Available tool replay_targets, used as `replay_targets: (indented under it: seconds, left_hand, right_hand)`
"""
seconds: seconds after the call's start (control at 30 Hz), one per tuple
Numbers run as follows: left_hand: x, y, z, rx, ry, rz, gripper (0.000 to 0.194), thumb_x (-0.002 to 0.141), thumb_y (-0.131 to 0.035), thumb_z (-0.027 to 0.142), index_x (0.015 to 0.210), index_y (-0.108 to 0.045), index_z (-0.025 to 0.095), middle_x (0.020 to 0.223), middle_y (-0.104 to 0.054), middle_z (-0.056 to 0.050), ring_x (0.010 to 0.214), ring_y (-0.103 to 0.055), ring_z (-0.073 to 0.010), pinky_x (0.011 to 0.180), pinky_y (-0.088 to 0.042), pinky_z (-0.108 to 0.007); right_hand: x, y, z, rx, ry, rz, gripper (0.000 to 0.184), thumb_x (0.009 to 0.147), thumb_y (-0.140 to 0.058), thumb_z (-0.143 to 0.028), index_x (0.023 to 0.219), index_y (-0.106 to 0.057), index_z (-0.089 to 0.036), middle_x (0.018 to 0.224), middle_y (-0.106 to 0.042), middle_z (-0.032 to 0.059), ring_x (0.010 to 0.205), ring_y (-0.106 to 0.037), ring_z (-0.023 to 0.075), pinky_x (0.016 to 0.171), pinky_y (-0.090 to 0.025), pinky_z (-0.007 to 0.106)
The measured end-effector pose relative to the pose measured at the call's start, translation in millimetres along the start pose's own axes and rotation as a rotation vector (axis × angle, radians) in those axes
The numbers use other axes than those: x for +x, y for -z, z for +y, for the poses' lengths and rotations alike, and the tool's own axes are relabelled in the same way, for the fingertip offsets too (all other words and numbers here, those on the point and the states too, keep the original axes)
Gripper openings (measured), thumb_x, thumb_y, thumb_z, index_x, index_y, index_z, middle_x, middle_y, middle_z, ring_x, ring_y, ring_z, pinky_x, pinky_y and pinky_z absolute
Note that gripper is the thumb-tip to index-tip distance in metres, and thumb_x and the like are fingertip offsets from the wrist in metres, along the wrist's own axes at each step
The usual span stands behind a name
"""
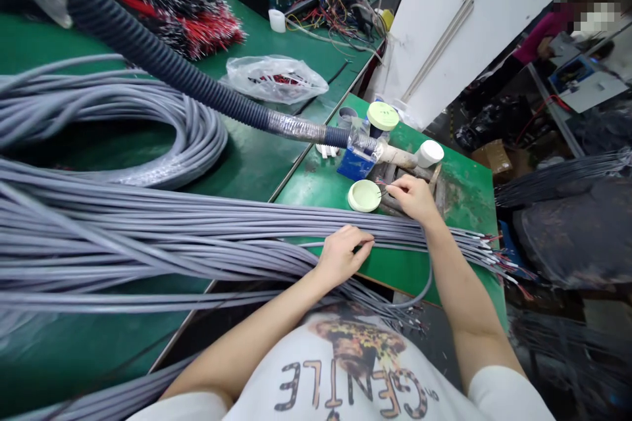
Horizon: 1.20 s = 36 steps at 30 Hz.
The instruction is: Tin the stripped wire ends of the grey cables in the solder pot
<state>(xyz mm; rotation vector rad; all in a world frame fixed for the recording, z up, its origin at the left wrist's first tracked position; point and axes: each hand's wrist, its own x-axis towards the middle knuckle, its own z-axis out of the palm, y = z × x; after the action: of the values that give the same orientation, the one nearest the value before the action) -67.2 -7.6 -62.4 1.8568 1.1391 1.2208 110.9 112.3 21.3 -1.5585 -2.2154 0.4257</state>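
My right hand (412, 196) is closed in a pinch on the end of a grey cable, whose thin red and dark wires (382, 188) stick out past the fingertips. These wires are at the rim of a shallow pale-green dish (364, 197). From under my right forearm the cable (428, 279) bends down in a loop. My left hand (344, 251) lies over a thick bundle of grey cables (237, 227), fingers curled and thumb toward them; whatever is under its fingers is hidden. At the bundle's right end, stripped wire ends (498, 253) fan out.
A ribbed dark hose (197, 89) crosses above the bench to a blue box (356, 164). Beside it stand a green-lidded tub (382, 116) and a white cup (429, 153). Coiled cable (197, 138) and a plastic bag (276, 79) lie leftward. Another person (543, 36) is at far right.
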Motion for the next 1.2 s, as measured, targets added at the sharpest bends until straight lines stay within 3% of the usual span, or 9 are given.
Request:
replay_targets:
  seconds: [0.27,0.37,0.47,0.57,0.7,0.9,1.2]
  left_hand:
    - [0.1,-1.5,-0.7,-0.002,-0.003,0.0,0.016,0.087,-0.052,0.022,0.087,-0.068,0.021,0.079,-0.07,-0.004,0.073,-0.059,-0.0169,0.073,-0.043,-0.031]
    - [0.2,-1.4,-0.7,-0.009,-0.009,0.002,0.016,0.087,-0.052,0.021,0.087,-0.068,0.021,0.08,-0.07,-0.004,0.074,-0.059,-0.0171,0.074,-0.043,-0.031]
    - [0.1,-0.5,-0.2,-0.006,-0.008,-0.003,0.016,0.088,-0.051,0.021,0.088,-0.067,0.021,0.08,-0.07,-0.005,0.074,-0.059,-0.0173,0.073,-0.043,-0.031]
    - [-0.3,0.1,-0.3,-0.008,-0.016,-0.002,0.015,0.088,-0.052,0.021,0.088,-0.067,0.02,0.082,-0.071,-0.004,0.074,-0.058,-0.0173,0.073,-0.043,-0.031]
    - [-1.0,-0.3,-1.5,-0.009,-0.02,-0.003,0.014,0.087,-0.052,0.02,0.088,-0.066,0.02,0.082,-0.07,-0.004,0.075,-0.058,-0.017,0.073,-0.043,-0.03]
    - [-0.5,-1.4,-1.7,0.003,-0.031,0.007,0.012,0.087,-0.053,0.02,0.087,-0.065,0.019,0.077,-0.068,-0.004,0.072,-0.057,-0.0157,0.07,-0.043,-0.029]
    - [-1.3,-2.0,-1.8,0.02,-0.046,0.011,0.011,0.087,-0.054,0.021,0.087,-0.065,0.019,0.076,-0.067,-0.003,0.071,-0.056,-0.015,0.069,-0.043,-0.029]
  right_hand:
    - [13.1,-40.0,-11.1,-0.251,0.008,-0.11,0.023,0.083,-0.054,-0.032,0.074,-0.072,-0.02,0.072,-0.062,0.0021,0.066,-0.054,0.0143,0.058,-0.033,0.026]
    - [12.8,-39.0,-11.5,-0.278,0.019,-0.106,0.024,0.084,-0.054,-0.032,0.074,-0.072,-0.02,0.073,-0.063,0.0027,0.066,-0.055,0.0147,0.057,-0.032,0.026]
    - [8.6,-21.6,-8.1,-0.25,0.031,-0.05,0.026,0.084,-0.053,-0.034,0.076,-0.073,-0.019,0.074,-0.064,0.0031,0.067,-0.056,0.015,0.06,-0.034,0.027]
    - [0.9,5.9,10.4,-0.247,-0.007,0.054,0.029,0.084,-0.052,-0.037,0.079,-0.074,-0.018,0.075,-0.066,0.0041,0.069,-0.058,0.0158,0.063,-0.037,0.027]
    - [-8.8,29.8,56.2,-0.399,-0.226,0.13,0.032,0.083,-0.05,-0.038,0.083,-0.075,-0.017,0.082,-0.07,0.0075,0.076,-0.061,0.0192,0.066,-0.038,0.028]
    - [-13.2,23.4,101.7,-0.491,-0.389,0.1,0.034,0.082,-0.05,-0.038,0.084,-0.077,-0.017,0.089,-0.072,0.0111,0.082,-0.063,0.0227,0.068,-0.039,0.029]
    - [-11.3,10.8,111.4,-0.472,-0.425,0.062,0.033,0.08,-0.05,-0.038,0.085,-0.077,-0.019,0.093,-0.072,0.0113,0.086,-0.064,0.024,0.07,-0.041,0.029]
